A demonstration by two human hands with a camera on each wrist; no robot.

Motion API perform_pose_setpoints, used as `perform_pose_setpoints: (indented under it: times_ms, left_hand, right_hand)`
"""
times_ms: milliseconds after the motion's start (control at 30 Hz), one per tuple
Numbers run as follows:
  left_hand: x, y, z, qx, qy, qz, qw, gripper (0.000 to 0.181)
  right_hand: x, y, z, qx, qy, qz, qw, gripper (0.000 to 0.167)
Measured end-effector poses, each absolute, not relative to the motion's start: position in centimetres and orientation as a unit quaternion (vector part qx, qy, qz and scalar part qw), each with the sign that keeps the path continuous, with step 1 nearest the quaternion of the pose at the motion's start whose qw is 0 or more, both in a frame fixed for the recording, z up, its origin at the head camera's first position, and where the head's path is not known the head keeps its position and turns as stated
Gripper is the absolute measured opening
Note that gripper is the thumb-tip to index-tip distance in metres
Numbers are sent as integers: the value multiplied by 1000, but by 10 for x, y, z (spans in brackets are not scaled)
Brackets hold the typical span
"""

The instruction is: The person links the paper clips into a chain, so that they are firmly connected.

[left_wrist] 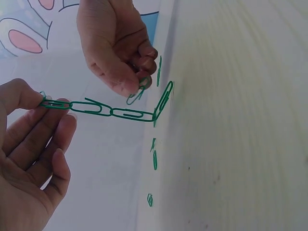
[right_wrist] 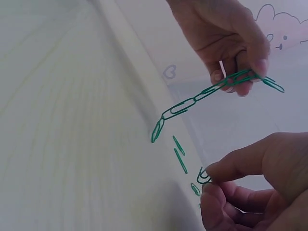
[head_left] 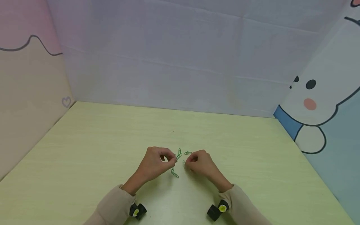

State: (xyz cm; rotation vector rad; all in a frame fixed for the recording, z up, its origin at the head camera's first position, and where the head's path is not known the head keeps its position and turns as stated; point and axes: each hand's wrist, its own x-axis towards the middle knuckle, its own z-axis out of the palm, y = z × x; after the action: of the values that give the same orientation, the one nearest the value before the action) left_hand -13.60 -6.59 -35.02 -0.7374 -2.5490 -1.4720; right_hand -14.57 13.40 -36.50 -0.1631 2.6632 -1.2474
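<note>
All views: hands (head_left: pixel 153 162), paperclip chain (left_wrist: pixel 111 111) | head only: sleeves (head_left: pixel 112 204)

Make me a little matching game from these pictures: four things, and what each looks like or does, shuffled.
1. Left hand
2. Tabletop
3. Right hand
4. Sleeves

A. beige
B. pinches a green clip apart from the chain
C. pale yellow-green in the head view
D. pinches a chain of green paper clips

Pairs: 1-D, 2-C, 3-B, 4-A

We have the clip chain (left_wrist: pixel 111 112) in the left grip (head_left: pixel 154 163), one clip (right_wrist: pixel 203 181) in the right grip (head_left: pixel 203 163), and loose clips (left_wrist: pixel 155 160) between them on the table (head_left: pixel 112 134).
</note>
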Motion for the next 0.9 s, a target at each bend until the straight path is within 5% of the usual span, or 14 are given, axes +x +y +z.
perform_pose_setpoints:
  times_ms: [900]
  left_hand:
    - [-133, -60, -353, -247, -849, -463, 57, 11]
  right_hand:
    - [-138, 152, -329, -64, 796, -580, 158, 20]
